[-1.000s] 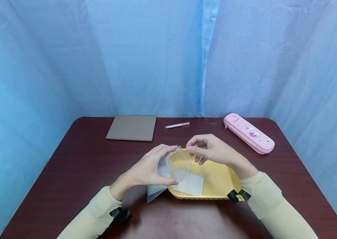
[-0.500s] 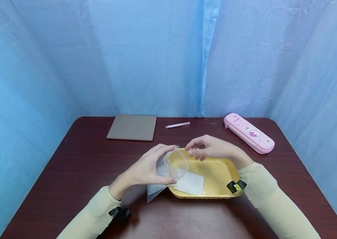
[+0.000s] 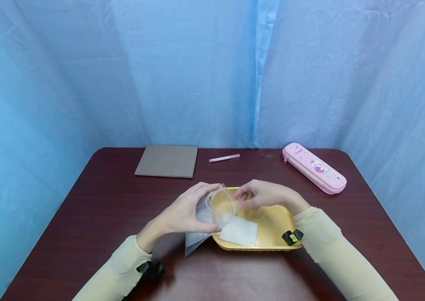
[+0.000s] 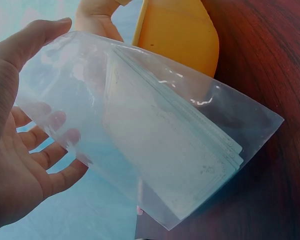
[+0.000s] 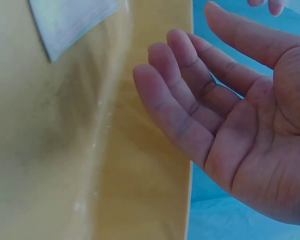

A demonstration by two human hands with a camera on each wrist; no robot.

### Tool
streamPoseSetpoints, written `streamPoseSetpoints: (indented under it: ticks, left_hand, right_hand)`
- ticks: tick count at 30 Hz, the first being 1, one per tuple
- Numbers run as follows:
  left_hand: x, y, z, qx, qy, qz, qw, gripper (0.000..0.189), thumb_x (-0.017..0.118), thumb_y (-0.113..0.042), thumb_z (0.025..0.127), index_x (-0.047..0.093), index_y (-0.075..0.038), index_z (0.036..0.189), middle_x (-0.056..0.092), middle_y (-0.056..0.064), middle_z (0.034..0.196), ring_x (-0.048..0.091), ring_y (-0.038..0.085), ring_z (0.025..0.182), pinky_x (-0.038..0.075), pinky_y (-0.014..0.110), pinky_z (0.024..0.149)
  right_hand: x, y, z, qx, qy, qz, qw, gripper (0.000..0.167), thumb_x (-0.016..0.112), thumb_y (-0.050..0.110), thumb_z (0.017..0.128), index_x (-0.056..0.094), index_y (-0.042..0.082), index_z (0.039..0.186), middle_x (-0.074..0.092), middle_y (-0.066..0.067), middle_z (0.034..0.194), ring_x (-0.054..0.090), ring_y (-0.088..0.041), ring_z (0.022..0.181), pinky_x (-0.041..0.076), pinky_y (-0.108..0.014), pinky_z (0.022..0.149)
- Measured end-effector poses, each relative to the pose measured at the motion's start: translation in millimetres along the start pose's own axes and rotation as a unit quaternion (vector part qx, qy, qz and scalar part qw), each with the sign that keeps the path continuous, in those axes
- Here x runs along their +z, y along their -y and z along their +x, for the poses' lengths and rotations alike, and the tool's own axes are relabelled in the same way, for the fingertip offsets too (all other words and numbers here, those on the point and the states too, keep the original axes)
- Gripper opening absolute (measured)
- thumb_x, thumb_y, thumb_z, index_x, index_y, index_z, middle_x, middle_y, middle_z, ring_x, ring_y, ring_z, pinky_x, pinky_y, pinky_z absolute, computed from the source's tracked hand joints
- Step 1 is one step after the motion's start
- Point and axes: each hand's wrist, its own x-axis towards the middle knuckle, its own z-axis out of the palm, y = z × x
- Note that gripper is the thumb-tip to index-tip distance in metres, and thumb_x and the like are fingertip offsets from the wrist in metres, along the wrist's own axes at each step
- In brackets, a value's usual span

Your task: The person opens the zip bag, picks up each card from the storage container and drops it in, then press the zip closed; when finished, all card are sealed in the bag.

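My left hand (image 3: pixel 188 211) grips a clear plastic bag (image 4: pixel 235 110) by its mouth, thumb on one side and fingers on the other, so the mouth gapes in a round ring. Inside the bag lies a stack of thin, pale rectangular pieces (image 4: pixel 165 135). The bag hangs over the left end of a yellow tray (image 3: pixel 272 223). A white rectangular piece (image 3: pixel 244 230) shows in the tray, partly behind the bag. Close to the bag's mouth, over the tray's far side, is my right hand (image 3: pixel 259 194); its fingers are loosely bent and hold nothing in the right wrist view.
Toward the back of the dark wooden table (image 3: pixel 103 200) lie a grey-brown flat board (image 3: pixel 166 161), a white and pink pen (image 3: pixel 224 158) and a pink pencil case (image 3: pixel 314 168) with a rabbit on it. Blue curtains (image 3: pixel 197 75) enclose the table's back and sides.
My right hand has come down and slightly nearer over the tray, toward the bag's mouth. The left hand and bag have shifted slightly left; the bag's mouth faces the right hand.
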Motion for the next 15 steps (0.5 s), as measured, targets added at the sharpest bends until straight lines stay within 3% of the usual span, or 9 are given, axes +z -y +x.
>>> streamPoseSetpoints:
  ticks: [5, 9, 15]
  left_hand:
    - [1.4, 2.0, 0.1, -0.005, 0.002, -0.007, 1.0, 0.097, 0.09, -0.045, 0.069, 0.047, -0.014, 0.15, 0.056, -0.002, 0.137, 0.05, 0.008, 0.122, 0.045, 0.035, 0.101]
    - [3.6, 3.9, -1.3, -0.01, 0.003, -0.014, 0.9999, 0.097, 0.091, -0.044, 0.069, 0.047, -0.015, 0.15, 0.056, 0.002, 0.137, 0.05, 0.008, 0.123, 0.045, 0.036, 0.102]
    - [2.4, 2.9, 0.8, -0.011, 0.003, -0.011, 0.9999, 0.097, 0.091, -0.045, 0.069, 0.047, -0.017, 0.15, 0.055, -0.003, 0.137, 0.05, 0.007, 0.122, 0.045, 0.034, 0.102]
  right_hand:
    - [4.8, -4.8, 1.9, 0.004, 0.006, -0.036, 0.9993, 0.033, 0.075, 0.012, 0.091, 0.068, -0.001, 0.12, 0.071, -0.001, 0.093, 0.065, -0.018, 0.075, 0.054, -0.029, 0.065]
    - [10.5, -7.0, 5.6, 0.011, 0.028, -0.025, 0.9993, 0.025, 0.078, 0.011, 0.089, 0.07, 0.004, 0.112, 0.069, 0.001, 0.088, 0.06, -0.016, 0.065, 0.049, -0.026, 0.059]
    - [15.0, -10.9, 9.4, 0.017, 0.049, -0.025, 0.9983, 0.024, 0.08, 0.012, 0.087, 0.07, 0.007, 0.109, 0.067, 0.001, 0.082, 0.052, -0.012, 0.06, 0.042, -0.023, 0.056]
